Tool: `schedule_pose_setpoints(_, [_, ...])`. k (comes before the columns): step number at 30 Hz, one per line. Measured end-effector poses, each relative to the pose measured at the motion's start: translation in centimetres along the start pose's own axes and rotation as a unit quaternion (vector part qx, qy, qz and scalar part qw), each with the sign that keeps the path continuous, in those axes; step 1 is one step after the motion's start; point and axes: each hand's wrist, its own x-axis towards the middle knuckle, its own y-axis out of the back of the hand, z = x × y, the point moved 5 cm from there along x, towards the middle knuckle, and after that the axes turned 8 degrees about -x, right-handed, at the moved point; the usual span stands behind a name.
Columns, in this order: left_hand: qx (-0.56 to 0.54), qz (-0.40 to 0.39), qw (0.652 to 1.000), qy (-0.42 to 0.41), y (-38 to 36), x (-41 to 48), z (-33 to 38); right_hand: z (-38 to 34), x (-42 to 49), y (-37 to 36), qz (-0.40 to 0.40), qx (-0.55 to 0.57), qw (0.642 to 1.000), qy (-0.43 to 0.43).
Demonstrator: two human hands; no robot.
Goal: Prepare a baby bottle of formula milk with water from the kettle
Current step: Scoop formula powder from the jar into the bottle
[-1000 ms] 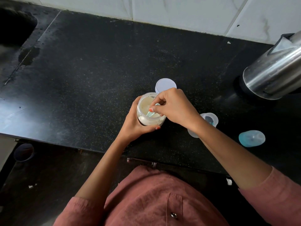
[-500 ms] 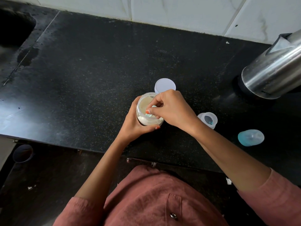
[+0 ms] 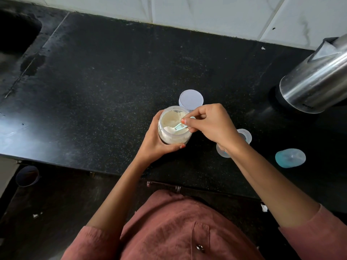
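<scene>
Both hands are busy mid-bench, per the head cam feed I'm watching. Left hand (image 3: 155, 145) is wrapped round the side of the clear formula jar (image 3: 174, 136) and holds it tilted; whether the base sits on the black bench (image 3: 93, 87) or just off it, I can't tell. Right hand (image 3: 212, 122) pinches the handle of a pale teal scoop (image 3: 179, 127), w/ the bowl end down inside the jar mouth, in the cream powder (image 3: 170, 118). The jar's white lid (image 3: 191, 99) lies flat on the bench just behind the jar. Baby bottle (image 3: 247, 136) stands open-topped just right of the jar, partly hidden under the right wrist; contents not readable. Teal dome cap (image 3: 290, 158) lies further right, apart from the bottle. Steel kettle (image 3: 315, 83) is at the far right edge, near the white wall tiles (image 3: 206, 12). Sink (image 3: 15, 34) is in the far left corner.
</scene>
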Motion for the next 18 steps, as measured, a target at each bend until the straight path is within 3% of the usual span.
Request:
schedule_pose_setpoints(8, [0.005,0.003,1.0,-0.006,0.0,0.0,0.0,-0.1,-0.7,0.5,0.036,-0.009,0.999,0.013])
schedule_pose_setpoints(18, [0.001,0.004,1.0,-0.01,0.1,0.0,-0.2,0.3,-1.1,0.4,0.024,0.033,0.999,-0.001])
